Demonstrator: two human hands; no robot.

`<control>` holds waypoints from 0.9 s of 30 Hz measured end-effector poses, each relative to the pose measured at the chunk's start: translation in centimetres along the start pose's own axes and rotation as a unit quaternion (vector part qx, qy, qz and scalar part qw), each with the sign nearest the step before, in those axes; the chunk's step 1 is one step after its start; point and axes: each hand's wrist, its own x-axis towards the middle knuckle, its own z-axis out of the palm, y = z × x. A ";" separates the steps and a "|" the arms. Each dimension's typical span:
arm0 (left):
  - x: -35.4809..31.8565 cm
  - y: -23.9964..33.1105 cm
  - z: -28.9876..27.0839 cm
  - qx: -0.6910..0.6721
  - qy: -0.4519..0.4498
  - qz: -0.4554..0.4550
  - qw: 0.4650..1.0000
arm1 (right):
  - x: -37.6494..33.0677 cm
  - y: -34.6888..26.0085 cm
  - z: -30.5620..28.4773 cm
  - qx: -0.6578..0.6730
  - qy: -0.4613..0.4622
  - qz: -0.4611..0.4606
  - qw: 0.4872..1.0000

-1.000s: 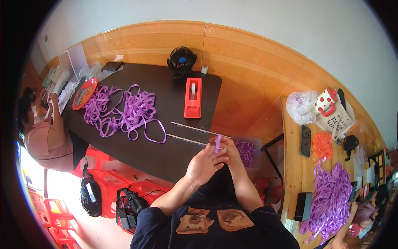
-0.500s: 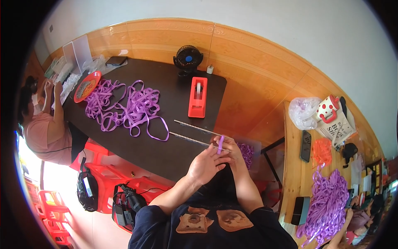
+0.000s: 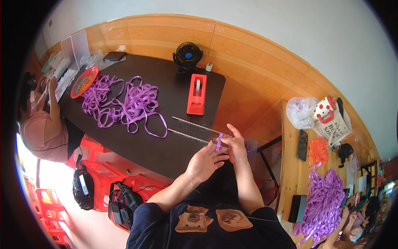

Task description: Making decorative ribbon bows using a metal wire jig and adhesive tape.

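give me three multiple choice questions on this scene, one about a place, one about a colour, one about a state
1. Where does the red tape dispenser stand?
A. on the dark tabletop, near the small black desk fan
B. on the floor
C. on a red stool

2. What colour is the loose ribbon pile on the dark tabletop?
A. green
B. purple
C. white

3. What are the left hand and right hand doing?
A. resting flat and empty
B. lifting the fan
C. pinching a short purple ribbon piece at the clear plastic sheet

Answers: 1 A, the dispenser sits on the tabletop just right of and below the fan. 2 B, the tangled strands are purple. 3 C, both hands meet at the strip over the sheet's end.
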 end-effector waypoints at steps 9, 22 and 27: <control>0.1 -0.2 -0.3 -0.016 -0.007 0.000 1.000 | 0.0 -0.1 1.0 -0.034 0.030 -0.007 0.999; 0.3 -0.3 -0.4 -0.008 -0.007 0.008 1.000 | 0.7 -0.2 0.0 -0.057 -0.003 0.017 0.998; 0.2 -0.1 -0.2 -0.009 0.000 0.001 1.000 | 0.9 0.4 -0.4 0.005 -0.023 0.057 0.998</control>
